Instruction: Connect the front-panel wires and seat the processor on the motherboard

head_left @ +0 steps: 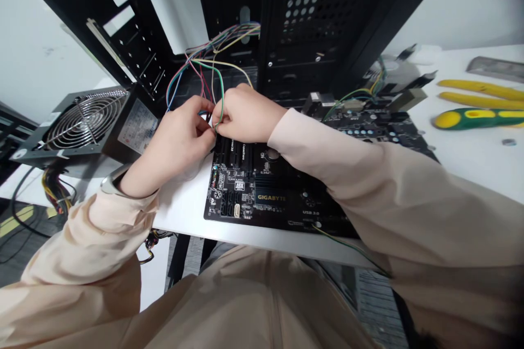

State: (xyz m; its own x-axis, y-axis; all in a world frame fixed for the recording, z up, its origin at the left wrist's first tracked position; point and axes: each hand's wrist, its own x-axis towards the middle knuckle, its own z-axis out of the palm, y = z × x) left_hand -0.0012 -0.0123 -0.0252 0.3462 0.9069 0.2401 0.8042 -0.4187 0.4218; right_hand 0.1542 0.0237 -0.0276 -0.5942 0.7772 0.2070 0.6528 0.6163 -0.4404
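Note:
A black motherboard [272, 210] marked GIGABYTE lies flat on the white table. Over its left edge my two hands meet, fingertips almost touching. My right hand [245, 114] is closed in a pinch on thin cable wires, a green wire [222, 87] among them. Close beside it, my left hand [180, 133] has its thumb and fingers pinched at the same wires. The connector ends between the fingers are hidden. From there the coloured wires [200, 57] run back into the open black computer case [282, 38] behind the board.
At the left sits a power supply [135, 128] with a round fan grille and bundled cables [55, 191] hanging down. Yellow-handled pliers [483, 95] and a green and yellow screwdriver [478, 118] lie at the right. The table's front edge [245, 240] is close to my body.

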